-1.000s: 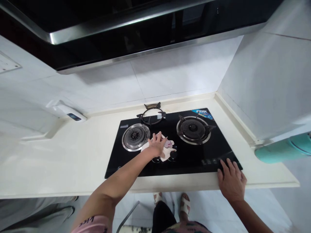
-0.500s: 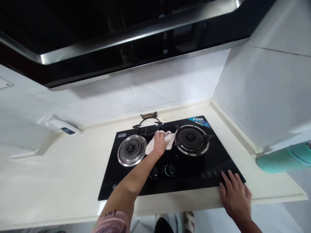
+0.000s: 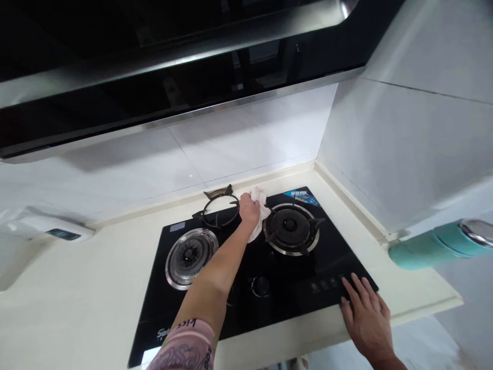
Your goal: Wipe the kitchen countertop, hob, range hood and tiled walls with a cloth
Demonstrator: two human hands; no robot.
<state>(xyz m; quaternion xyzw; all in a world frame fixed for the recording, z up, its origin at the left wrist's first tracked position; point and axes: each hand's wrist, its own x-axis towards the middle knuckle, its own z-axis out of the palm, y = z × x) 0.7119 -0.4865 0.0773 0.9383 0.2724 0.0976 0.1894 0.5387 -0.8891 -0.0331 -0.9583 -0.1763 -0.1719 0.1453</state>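
Note:
A black glass gas stove is set in the pale counter. My left hand is closed on a whitish cloth, pressed to the stove top between the two burners. Just left of that hand, a dark pan support lies off its burner, partly over the stove's back edge. The left burner is bare within its steel ring. On the right burner a pan support is in place. My right hand rests flat, fingers spread, on the stove's front right corner.
A black range hood hangs low over the back. A teal bottle stands at the right by the tiled wall. A white device with a dark display lies at the far left. One control knob shows near my left forearm.
My left hand has slid the cloth back toward the stove's rear edge, beside the loose pan support. My right hand stays on the corner. The view has shifted.

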